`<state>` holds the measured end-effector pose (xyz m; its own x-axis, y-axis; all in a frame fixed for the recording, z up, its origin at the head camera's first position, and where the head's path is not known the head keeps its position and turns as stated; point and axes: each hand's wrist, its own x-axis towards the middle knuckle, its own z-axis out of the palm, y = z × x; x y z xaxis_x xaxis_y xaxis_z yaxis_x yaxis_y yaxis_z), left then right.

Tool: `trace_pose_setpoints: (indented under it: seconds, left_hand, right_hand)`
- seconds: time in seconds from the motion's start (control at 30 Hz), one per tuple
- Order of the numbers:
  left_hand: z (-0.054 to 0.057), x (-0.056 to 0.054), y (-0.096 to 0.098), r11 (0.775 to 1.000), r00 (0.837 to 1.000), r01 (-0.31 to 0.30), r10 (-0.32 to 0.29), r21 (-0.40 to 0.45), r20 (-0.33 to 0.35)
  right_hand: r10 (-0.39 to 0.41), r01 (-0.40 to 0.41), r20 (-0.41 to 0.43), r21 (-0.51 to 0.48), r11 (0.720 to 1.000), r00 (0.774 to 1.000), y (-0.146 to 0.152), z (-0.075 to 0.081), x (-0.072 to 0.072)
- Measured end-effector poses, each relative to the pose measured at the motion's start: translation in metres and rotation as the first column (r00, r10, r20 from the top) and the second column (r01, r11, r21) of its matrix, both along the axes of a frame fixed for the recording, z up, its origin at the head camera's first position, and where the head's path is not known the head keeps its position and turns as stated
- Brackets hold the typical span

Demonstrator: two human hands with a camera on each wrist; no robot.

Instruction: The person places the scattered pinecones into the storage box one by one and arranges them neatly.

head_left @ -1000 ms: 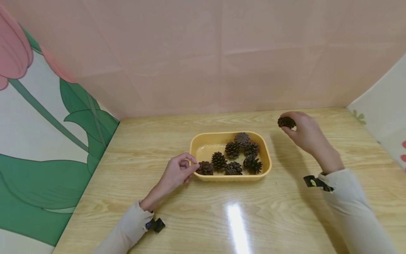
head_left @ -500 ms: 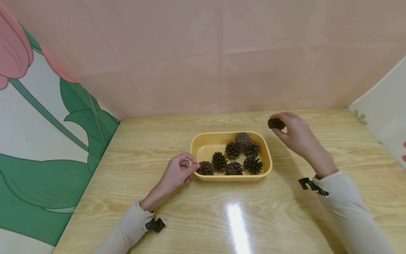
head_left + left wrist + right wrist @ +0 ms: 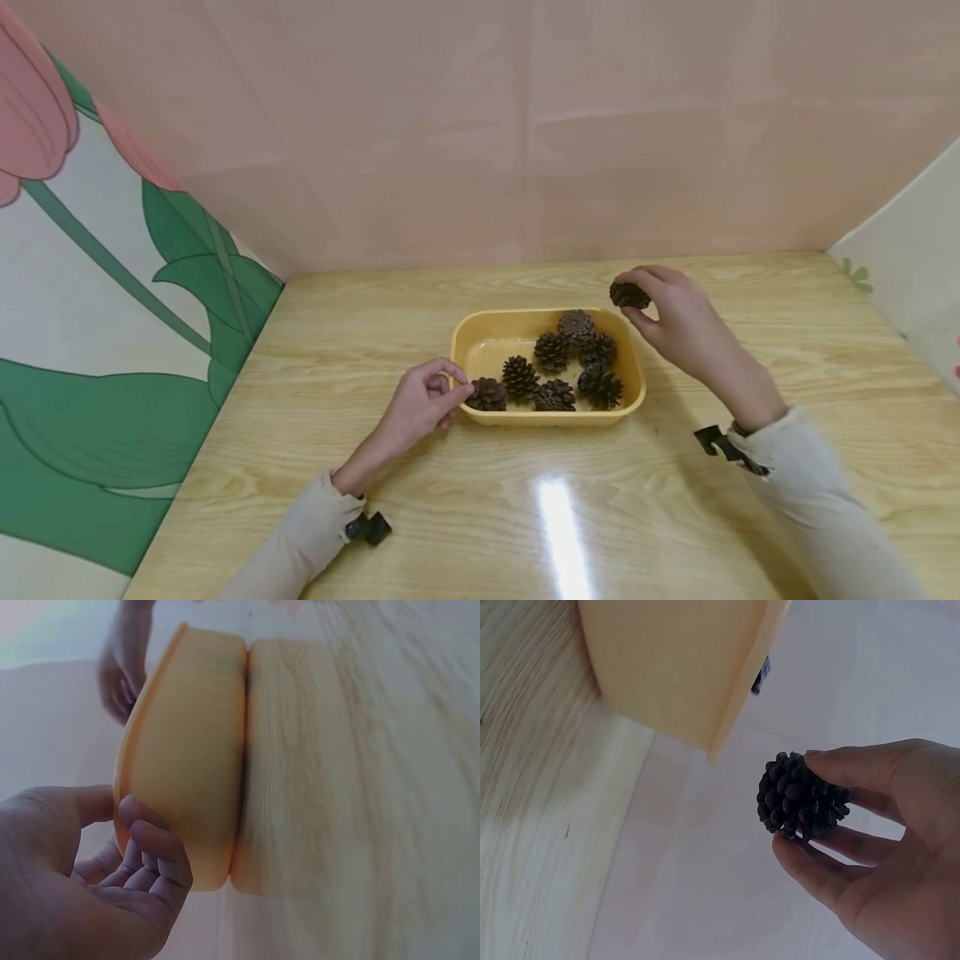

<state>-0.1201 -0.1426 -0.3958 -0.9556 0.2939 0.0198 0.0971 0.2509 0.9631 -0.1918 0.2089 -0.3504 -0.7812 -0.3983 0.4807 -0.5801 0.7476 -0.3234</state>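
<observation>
My right hand pinches a brown pine cone between thumb and fingers, above the back right corner of a yellow plastic bin. In the right wrist view the same pine cone hangs beside the bin's outer wall. My left hand grips the bin's rim at its front left corner; in the left wrist view its thumb and fingers take the rim between them. Several pine cones lie inside the bin, mostly toward the right and front. One pine cone sits close to my left fingertips.
The bin stands on a light wood-grain table. A pink covered wall rises behind the table's back edge. On the left is a panel with painted flowers, on the right a pale wall.
My right hand has moved left with the pine cone, from right of the bin to its back right corner. The left hand keeps its place on the rim.
</observation>
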Motion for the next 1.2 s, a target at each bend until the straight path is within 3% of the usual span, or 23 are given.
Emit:
trace_pose_setpoints:
  seconds: [0.33, 0.9, 1.2]
  left_hand:
    - [-0.003, -0.002, 0.001, 1.000, 1.000, -0.006, 0.005, 0.008, 0.013]
    - [-0.004, 0.002, -0.003, 1.000, 0.999, -0.017, 0.016, 0.014, 0.031]
    - [-0.003, 0.002, -0.004, 1.000, 1.000, -0.014, 0.014, 0.018, 0.027]
  right_hand:
    - [0.049, -0.049, -0.017, -0.004, 0.999, 0.999, -0.013, 0.001, 0.005]
    - [0.121, -0.122, 0.074, -0.002, 0.993, 0.990, -0.056, 0.004, 0.014]
    - [0.161, -0.163, 0.127, 0.003, 0.987, 0.979, -0.083, -0.005, 0.011]
